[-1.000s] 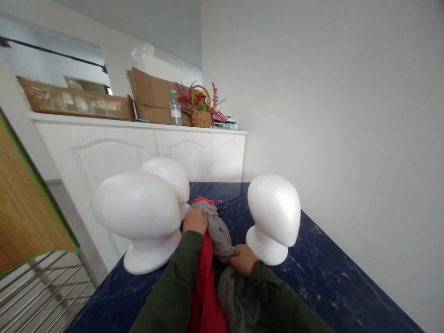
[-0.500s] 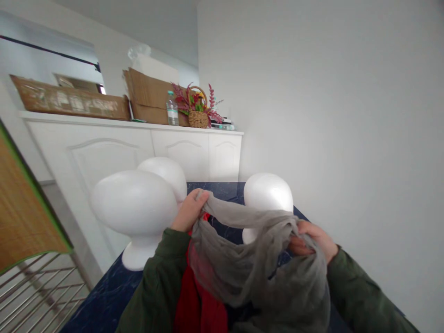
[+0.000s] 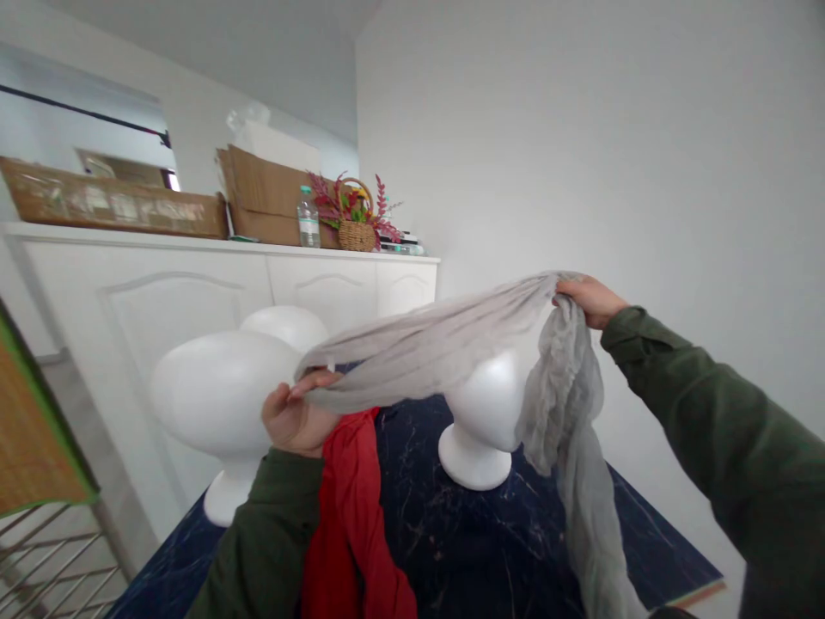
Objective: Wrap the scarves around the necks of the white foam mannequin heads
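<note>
A thin grey scarf (image 3: 425, 352) is stretched between my two hands. My left hand (image 3: 300, 417) is closed on one part of it, low and beside a white foam head (image 3: 219, 391). Higher up at the right, my right hand (image 3: 589, 299) grips the bunched other part, from which a long end hangs down past the table. Behind the taut cloth stands another white foam head (image 3: 486, 400), its upper part covered from view by the scarf. A red scarf (image 3: 354, 507) lies below my left hand, partly hidden by my sleeve.
The dark blue marbled table (image 3: 470, 550) carries the heads, with a third foam head (image 3: 284, 325) at the back left. A white cabinet (image 3: 186, 301) behind bears cardboard boxes, a water bottle (image 3: 308, 219) and a flower basket (image 3: 357, 235). A metal rack (image 3: 58, 559) stands at left.
My right hand has moved up and right, drawing the bunched grey scarf out taut. My left hand has dropped down and left. The right-hand foam head's base now shows.
</note>
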`<state>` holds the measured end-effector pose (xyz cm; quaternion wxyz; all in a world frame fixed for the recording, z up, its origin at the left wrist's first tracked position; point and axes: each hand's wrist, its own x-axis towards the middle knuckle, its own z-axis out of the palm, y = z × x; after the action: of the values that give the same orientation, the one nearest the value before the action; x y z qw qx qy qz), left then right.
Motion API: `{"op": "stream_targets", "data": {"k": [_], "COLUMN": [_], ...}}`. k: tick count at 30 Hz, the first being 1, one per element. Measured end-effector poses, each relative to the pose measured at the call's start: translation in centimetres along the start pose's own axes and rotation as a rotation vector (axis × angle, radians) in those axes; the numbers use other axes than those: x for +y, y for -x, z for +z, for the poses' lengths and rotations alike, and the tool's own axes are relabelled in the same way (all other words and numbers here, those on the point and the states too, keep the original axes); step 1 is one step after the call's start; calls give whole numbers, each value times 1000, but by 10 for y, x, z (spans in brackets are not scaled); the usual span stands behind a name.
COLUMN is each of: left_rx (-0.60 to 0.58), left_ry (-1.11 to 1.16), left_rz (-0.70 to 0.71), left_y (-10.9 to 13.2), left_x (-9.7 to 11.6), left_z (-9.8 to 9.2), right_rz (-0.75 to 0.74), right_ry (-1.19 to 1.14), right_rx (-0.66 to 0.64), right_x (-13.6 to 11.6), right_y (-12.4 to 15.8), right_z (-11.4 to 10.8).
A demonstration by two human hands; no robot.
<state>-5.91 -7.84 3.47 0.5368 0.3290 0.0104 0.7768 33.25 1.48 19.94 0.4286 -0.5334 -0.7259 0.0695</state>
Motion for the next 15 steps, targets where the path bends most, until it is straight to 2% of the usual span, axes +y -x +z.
{"op": "stream_targets", "data": {"k": [2,4,6,8,11,15], "left_rx": [-13,-19,11,77,187,212], "left_ry": [61,34,-1,-13,-7,5], "left_rz": [30,-51,-159,-247,-298,-306], "left_y": [-6,-12,-16,-17,-18,-20], "left_x": [-7,-19,-35,-51,-68,-74], "left_z": [11,14,7,-7,-29,-43], "right_rz": [-49,-73,-57,-18,40,79], "right_ry": [98,192,246,297,345,352], "right_rx": [47,89,82,41,-60,-167], "right_x": [9,20,34,52,84,127], "right_y": [-21,-33,-35,-29,-11,27], "right_z": [7,22,43,67,104,138]}}
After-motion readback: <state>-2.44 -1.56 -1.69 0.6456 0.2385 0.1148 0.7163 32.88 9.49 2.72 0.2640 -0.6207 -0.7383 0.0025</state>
